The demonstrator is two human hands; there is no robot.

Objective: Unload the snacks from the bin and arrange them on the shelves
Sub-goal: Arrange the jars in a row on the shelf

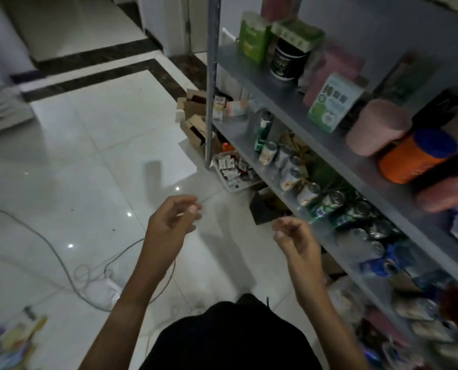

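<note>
Both my hands hang in front of me over the tiled floor, holding nothing. My left hand (170,222) has loosely curled, parted fingers. My right hand (294,236) is likewise loosely curled, close to the edge of a grey metal shelf unit (283,89) on my right. The shelves carry boxes, jars and a row of drink cans (329,201). Blurred colourful snack packets (11,343) lie at the bottom left corner; whether they sit in a bin I cannot tell. More packets (422,324) fill the lowest shelf at the bottom right.
A white basket of small packs (233,172) and open cardboard boxes (195,116) stand on the floor by the shelf post (211,76). Cables and a white power strip (107,289) trail across the floor at left. A dark box (265,209) sits under the shelf.
</note>
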